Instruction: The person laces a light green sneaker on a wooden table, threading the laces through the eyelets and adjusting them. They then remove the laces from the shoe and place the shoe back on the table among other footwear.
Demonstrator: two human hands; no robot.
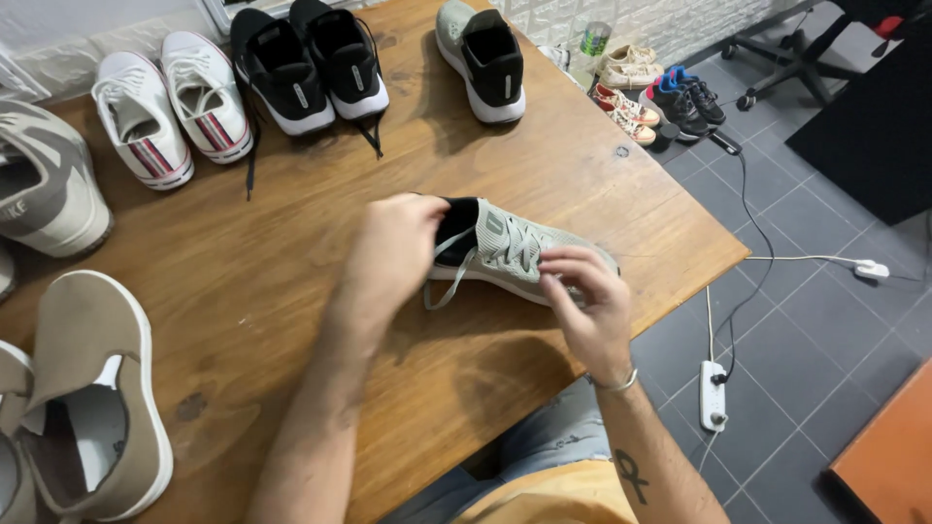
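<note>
A grey-green knit sneaker with a dark lining lies on the wooden table, toe pointing right. My left hand grips its heel collar, and a loose lace end hangs below that hand. My right hand rests on the toe end, fingers pinching at the laces. Its matching sneaker stands at the table's far edge.
A black pair and a white striped pair line the back. Beige and grey shoes sit at the left. On the tiled floor lie more shoes, a power strip, cables and an office chair base.
</note>
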